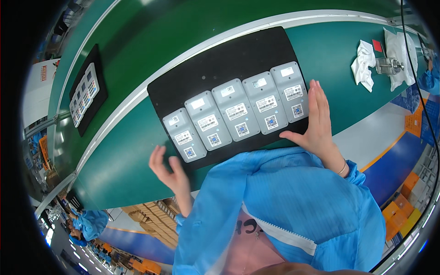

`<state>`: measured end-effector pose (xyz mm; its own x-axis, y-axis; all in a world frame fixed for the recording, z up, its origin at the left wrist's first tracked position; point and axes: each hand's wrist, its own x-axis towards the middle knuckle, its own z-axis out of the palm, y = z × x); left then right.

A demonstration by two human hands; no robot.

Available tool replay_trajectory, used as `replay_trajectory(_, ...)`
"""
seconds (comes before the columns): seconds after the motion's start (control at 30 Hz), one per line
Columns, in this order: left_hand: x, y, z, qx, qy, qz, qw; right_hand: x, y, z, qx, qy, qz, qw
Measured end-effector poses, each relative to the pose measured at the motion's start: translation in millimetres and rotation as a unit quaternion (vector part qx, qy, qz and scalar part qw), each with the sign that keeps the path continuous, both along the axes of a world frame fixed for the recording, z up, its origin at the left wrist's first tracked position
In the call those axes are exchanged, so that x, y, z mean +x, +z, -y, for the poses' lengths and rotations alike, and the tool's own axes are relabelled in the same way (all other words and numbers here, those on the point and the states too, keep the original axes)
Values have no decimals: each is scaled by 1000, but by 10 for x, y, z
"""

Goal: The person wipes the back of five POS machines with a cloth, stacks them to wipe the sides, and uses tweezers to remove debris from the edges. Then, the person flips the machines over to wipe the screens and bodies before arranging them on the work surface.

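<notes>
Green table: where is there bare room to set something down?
Bare: the green table between the black board and white cloth, and left of the left hand; also the board's far strip, beyond the grey devices. Crowded: the board's near side, where five devices lie side by side, and the table's right end, with cloth, clear jar and plastic bag.

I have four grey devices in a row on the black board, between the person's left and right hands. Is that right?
Not four: the head view shows five grey devices in a row on the black board, between the left hand and right hand.
</notes>
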<state>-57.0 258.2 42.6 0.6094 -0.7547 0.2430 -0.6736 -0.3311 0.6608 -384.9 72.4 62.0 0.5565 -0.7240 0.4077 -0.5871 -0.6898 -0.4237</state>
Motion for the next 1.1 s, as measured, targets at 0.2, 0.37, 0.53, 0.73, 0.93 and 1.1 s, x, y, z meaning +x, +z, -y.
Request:
replay_trajectory(0.2,-654,389,514,179,-167,167,955,-15,-116,98,72,-7,-36,997)
replay_trajectory(0.37,-728,404,658,230,-148,162,948,-21,-95,68,83,-36,-38,995)
replay_trajectory(0.53,-850,458,737,268,-99,197,938,-288,-49,285,168,22,63,984)
replay_trajectory(0.73,-936,403,914,238,-216,219,921,-247,37,407,111,13,-45,993)
replay_trajectory(0.93,-963,395,927,241,-193,220,925,-201,31,375,102,9,-64,993)
replay_trajectory(1.1,-756,370,600,186,-194,228,936,-202,-33,331,93,4,-85,992)
